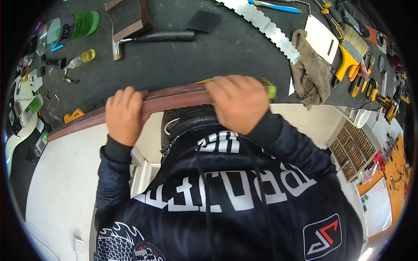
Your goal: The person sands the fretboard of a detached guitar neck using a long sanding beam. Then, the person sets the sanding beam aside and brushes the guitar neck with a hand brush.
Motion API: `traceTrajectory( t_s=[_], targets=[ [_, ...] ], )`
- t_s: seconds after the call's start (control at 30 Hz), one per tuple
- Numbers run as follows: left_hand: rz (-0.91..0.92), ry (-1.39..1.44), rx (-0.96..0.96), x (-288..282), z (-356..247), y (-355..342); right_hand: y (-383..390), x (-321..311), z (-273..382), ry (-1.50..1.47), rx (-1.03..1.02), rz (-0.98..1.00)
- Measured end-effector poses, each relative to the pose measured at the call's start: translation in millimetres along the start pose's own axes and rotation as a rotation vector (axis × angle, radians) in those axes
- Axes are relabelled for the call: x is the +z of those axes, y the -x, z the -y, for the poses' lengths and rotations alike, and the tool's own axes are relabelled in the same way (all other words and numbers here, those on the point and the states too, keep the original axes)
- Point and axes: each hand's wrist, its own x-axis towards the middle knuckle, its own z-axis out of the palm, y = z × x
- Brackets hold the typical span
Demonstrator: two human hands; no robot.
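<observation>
A long, narrow reddish-brown bar lies crosswise along the near edge of the dark workbench, with a yellow-green piece at its right end and a yellow strip showing behind it. My left hand grips the bar left of centre, fingers curled over it. My right hand grips it near the right end, its knuckles up and the fingertips partly hidden. A brown cloth lies just beyond the right end.
The dark bench holds a hammer, wooden block, dark square, notched metal straightedge, cream card, bottles and several hand tools. A gridded organizer stands at lower right.
</observation>
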Motion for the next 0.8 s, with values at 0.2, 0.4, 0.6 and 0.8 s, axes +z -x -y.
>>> traceTrajectory(
  t_s=[0.2,0.4,0.6,0.8],
  targets=[
    [-0.055,0.065,0.115,17,-82,-45,51,-53,-80,0.034,-0.038,0.058],
    [-0.094,-0.024,0.057,15,-9,16,25,4,1,0.046,-0.010,-0.046],
    [-0.053,-0.030,0.119,29,-78,4,77,-35,-43,0.051,-0.006,0.051],
    [-0.149,-0.124,0.057,30,-35,31,54,-1,0,0.027,-0.011,-0.063]
  ],
)
